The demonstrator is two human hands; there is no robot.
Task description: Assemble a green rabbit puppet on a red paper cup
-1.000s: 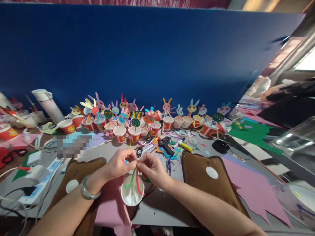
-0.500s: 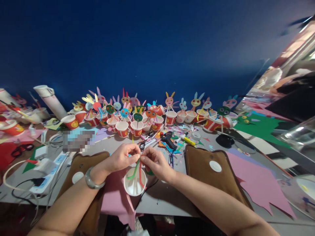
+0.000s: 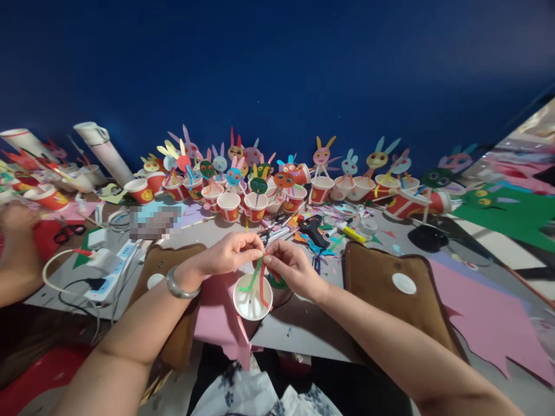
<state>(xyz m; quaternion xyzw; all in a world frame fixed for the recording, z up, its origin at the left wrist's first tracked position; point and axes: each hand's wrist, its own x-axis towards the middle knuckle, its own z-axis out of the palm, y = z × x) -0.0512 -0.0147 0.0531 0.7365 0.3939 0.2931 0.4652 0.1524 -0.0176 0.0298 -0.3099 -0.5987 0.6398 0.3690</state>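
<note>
Green strip [image 3: 255, 274], top hidden by fingers [image 3: 252, 254]

We get dim, uneven light: the blue panel [image 3: 277, 69] at twelve o'clock is very dark, paler brightness showing between two and three. Soft shadow darkens the grey table [image 3: 318, 329] at five. Wide-angle distortion stretches the edges, we find three o'clock blurry, and pixelation hides a patch [image 3: 156, 222] at nine.

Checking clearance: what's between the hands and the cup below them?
Head view: a green strip and a red strip run from the left hand and right hand down over the cup. Can't tell whether they touch it.
</note>
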